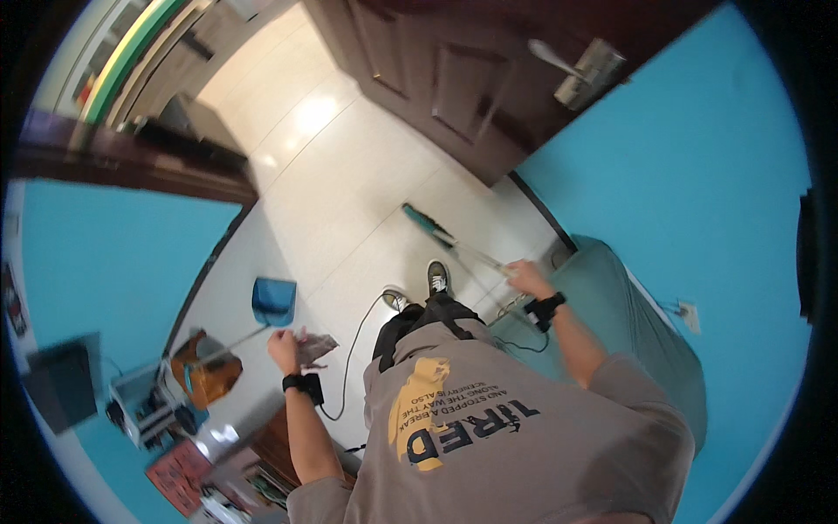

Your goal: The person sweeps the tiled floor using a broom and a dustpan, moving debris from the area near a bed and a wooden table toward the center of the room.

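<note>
My right hand [528, 278] is closed around the pale handle of a broom [426, 224], whose teal head is down on the tiled floor ahead of my feet. At the left, my left hand [284, 351] is closed on a crumpled, greyish-brown thin piece [316, 348], perhaps a bag or cloth; its kind is not clear. Just beyond that hand is a blue dustpan [273, 299]. Its long pale handle slants down to the left, past an orange-brown bag [209, 371], and appears apart from my fingers.
A dark brown panelled door [471, 96] stands open at the top, with a metal lever handle [580, 74]. On the right, a green-covered piece of furniture [620, 323] lies along the blue wall [698, 175]. A white rack [144, 406] stands at lower left. Black cable [351, 354] hangs from my left wristband.
</note>
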Action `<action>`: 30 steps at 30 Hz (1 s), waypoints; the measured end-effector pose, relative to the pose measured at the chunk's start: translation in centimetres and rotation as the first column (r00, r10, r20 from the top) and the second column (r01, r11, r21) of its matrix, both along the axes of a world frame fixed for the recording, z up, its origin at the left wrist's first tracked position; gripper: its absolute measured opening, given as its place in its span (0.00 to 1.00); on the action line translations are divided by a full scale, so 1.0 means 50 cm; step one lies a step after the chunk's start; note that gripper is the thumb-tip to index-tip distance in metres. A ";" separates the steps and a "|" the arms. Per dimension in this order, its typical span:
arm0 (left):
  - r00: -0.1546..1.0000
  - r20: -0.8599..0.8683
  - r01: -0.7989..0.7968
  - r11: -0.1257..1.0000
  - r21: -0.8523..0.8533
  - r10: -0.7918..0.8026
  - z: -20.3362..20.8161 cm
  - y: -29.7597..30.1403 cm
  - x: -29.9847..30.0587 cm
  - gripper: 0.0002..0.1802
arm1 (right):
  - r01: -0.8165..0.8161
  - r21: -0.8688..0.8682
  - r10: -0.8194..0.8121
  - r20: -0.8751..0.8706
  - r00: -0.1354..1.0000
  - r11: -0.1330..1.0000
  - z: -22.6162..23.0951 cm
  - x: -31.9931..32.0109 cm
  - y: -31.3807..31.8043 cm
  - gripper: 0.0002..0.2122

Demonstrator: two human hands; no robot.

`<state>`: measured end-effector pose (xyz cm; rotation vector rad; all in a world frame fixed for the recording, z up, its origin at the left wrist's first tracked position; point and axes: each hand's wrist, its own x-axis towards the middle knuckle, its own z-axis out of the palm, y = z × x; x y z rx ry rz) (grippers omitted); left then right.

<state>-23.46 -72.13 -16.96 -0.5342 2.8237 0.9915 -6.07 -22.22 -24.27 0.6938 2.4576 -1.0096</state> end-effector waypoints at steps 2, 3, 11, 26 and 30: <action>0.968 0.031 -0.250 0.968 -0.005 0.250 -0.046 -0.189 0.112 0.11 | -0.013 0.056 0.013 -0.013 1.000 0.998 0.052 -0.017 0.052 0.17; 0.949 0.055 -0.309 0.950 -0.034 0.310 -0.071 -0.272 0.171 0.11 | -0.022 0.072 0.021 0.027 0.999 0.997 0.091 -0.028 0.068 0.17; 0.639 0.109 -0.676 0.624 -0.392 0.761 -0.113 -0.411 0.508 0.09 | 0.055 0.222 -0.092 0.158 0.983 0.973 0.100 0.060 0.026 0.13; 0.963 -0.019 -0.225 0.762 -0.607 0.270 0.056 -0.841 0.207 0.42 | -0.040 0.288 -0.011 0.173 0.985 0.957 -0.021 0.005 -0.564 0.09; 0.983 0.013 -0.144 0.808 -0.572 0.184 0.077 -0.918 0.095 0.49 | -0.244 0.131 0.208 0.244 0.947 0.961 0.068 -0.065 -0.804 0.09</action>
